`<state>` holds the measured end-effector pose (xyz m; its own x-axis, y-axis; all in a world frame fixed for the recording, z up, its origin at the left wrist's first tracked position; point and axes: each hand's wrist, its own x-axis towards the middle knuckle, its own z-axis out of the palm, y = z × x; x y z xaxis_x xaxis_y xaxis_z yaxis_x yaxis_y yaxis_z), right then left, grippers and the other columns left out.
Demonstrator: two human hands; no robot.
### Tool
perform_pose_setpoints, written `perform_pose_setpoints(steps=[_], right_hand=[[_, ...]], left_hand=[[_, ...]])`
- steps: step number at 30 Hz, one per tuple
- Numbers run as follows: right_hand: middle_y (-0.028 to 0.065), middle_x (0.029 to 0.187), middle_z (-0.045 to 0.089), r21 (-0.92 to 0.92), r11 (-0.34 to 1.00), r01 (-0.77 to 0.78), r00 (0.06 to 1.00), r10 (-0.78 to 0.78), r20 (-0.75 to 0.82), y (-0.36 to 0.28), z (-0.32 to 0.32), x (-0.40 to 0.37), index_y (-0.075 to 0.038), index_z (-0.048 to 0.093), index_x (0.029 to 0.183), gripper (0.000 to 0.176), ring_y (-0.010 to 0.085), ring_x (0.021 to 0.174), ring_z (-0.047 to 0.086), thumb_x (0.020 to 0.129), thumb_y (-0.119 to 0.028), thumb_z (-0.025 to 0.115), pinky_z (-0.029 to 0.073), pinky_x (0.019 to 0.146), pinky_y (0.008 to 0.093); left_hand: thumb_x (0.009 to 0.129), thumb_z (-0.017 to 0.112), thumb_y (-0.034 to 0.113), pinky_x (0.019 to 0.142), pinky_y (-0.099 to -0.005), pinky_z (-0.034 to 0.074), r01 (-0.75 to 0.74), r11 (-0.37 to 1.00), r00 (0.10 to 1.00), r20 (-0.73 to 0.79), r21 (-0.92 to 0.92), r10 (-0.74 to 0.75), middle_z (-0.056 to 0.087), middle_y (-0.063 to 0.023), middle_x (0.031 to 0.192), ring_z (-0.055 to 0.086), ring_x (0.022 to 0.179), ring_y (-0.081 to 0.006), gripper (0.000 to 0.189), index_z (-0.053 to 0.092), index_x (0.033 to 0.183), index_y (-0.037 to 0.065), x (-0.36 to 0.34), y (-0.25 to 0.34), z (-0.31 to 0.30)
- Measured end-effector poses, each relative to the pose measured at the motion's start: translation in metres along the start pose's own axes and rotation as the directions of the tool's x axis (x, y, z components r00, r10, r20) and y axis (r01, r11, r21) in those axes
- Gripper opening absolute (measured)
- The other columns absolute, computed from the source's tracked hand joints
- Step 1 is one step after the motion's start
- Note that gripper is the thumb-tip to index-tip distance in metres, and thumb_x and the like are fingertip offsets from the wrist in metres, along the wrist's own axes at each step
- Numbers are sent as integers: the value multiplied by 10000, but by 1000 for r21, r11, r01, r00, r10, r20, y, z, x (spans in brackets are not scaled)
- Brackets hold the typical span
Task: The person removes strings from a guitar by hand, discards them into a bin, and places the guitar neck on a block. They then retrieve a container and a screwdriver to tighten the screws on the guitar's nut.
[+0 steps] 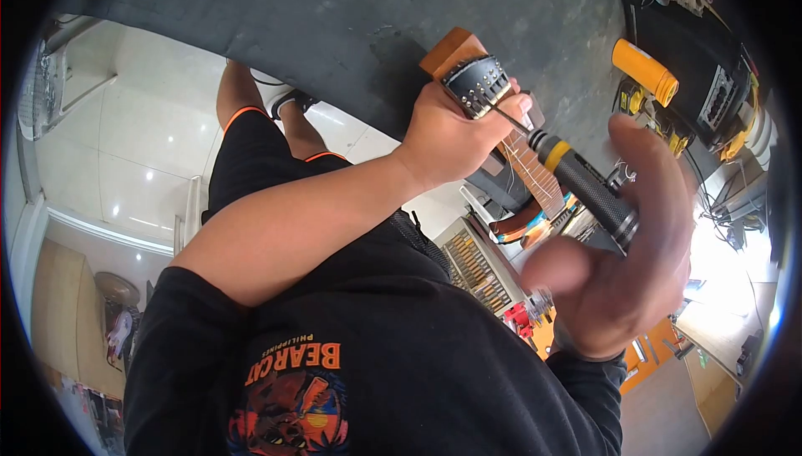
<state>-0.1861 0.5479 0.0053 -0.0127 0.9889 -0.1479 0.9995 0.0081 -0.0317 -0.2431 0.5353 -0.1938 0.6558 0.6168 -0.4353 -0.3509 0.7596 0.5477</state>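
My left hand (455,134) is closed around the upper end of a guitar neck, its thumb along the near side. At that end sits a black part with rows of small metal screws (478,86), a brown wooden block (455,50) just beyond it. The fretted neck (535,176) runs down toward a colourful guitar body (526,226). My right hand (639,247), blurred by motion, is around the handle end of a screwdriver (585,188) with a black knurled grip and yellow band. Its thin shaft reaches the black part; the exact tip contact is hard to make out.
A dark work mat (334,5) covers the table under the guitar. To the right lie an orange cylinder (645,71), a black case (702,80) and cables. A tray of small parts (478,268) stands near my waist. Another person's legs (242,96) show beyond the table edge.
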Motion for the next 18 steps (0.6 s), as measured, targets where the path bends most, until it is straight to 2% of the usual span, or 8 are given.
perform_pose_setpoints(steps=[2, 3, 6, 7, 10, 11, 15, 18], right_hand=[[199, 1075, 700, 72, 995, -73, 997, 70, 42, -6, -1, -3, 20, 630, 1223, 607, 266, 835, 714, 805, -376, 820, 547, 663, 350], [194, 1041, 702, -2, 1000, -22, 998, 22, 64, -6, -2, -3, 14, 633, 1225, 563, 267, 805, 709, 811, -314, 829, 540, 652, 349], [157, 909, 682, 30, 999, 15, 998, -17, 62, -12, -6, 5, -17, 666, 1128, 428, 273, 745, 660, 747, -60, 856, 507, 630, 359], [148, 897, 676, 25, 1000, 10, 1000, -10, 5, -11, 0, 4, -22, 667, 1102, 423, 267, 741, 649, 728, -51, 864, 502, 631, 362], [157, 892, 657, 66, 998, -14, 1000, 14, -4, -14, -5, 1, -31, 637, 1034, 426, 277, 752, 629, 681, 22, 870, 488, 649, 360], [162, 890, 652, 77, 997, 18, 1000, -18, 3, -9, -9, -1, -34, 630, 1037, 432, 278, 746, 624, 681, 35, 864, 483, 649, 358], [165, 876, 634, 175, 984, -37, 997, 25, 73, -9, -24, -2, -28, 603, 997, 356, 261, 734, 604, 726, 21, 828, 471, 654, 358], [151, 885, 639, 155, 985, -79, 994, 66, 88, -6, -23, -7, -12, 600, 969, 321, 250, 764, 613, 745, -26, 829, 488, 704, 356]], left_hand=[[950, 709, 33, 903, -339, 581, 38, 997, 999, 4, -62, -38, 724, -98, 1042, 722, 983, -179, 110, 693, 1058, 18, 0, -1, 0], [948, 713, 35, 899, -339, 583, 58, 995, 998, 3, -80, -58, 724, -95, 1039, 723, 981, -181, 110, 694, 1054, 17, 0, -1, -1], [944, 720, 38, 886, -339, 590, 79, 992, 997, -8, -100, -80, 724, -85, 1031, 727, 976, -188, 104, 694, 1042, 13, 2, -3, 1], [943, 721, 38, 882, -339, 592, 82, 991, 996, -14, -103, -84, 724, -82, 1027, 729, 975, -191, 102, 694, 1037, 12, 1, -3, 2], [946, 713, 31, 879, -328, 595, 48, 997, 999, 1, -56, -48, 724, -77, 1017, 733, 972, -194, 97, 690, 1038, 6, 1, -5, 1], [948, 710, 29, 878, -327, 596, 49, 997, 999, 2, -59, -49, 723, -76, 1016, 732, 975, -193, 98, 688, 1040, 6, 0, -5, 0], [953, 701, 24, 872, -326, 601, 19, 998, 1000, 9, -60, -18, 720, -75, 1014, 731, 981, -189, 100, 680, 1049, 3, 0, -6, 0], [957, 692, 19, 865, -331, 607, -15, 998, 1000, 15, -53, 15, 718, -75, 1013, 729, 982, -189, 96, 676, 1050, 0, 1, -9, 0]])
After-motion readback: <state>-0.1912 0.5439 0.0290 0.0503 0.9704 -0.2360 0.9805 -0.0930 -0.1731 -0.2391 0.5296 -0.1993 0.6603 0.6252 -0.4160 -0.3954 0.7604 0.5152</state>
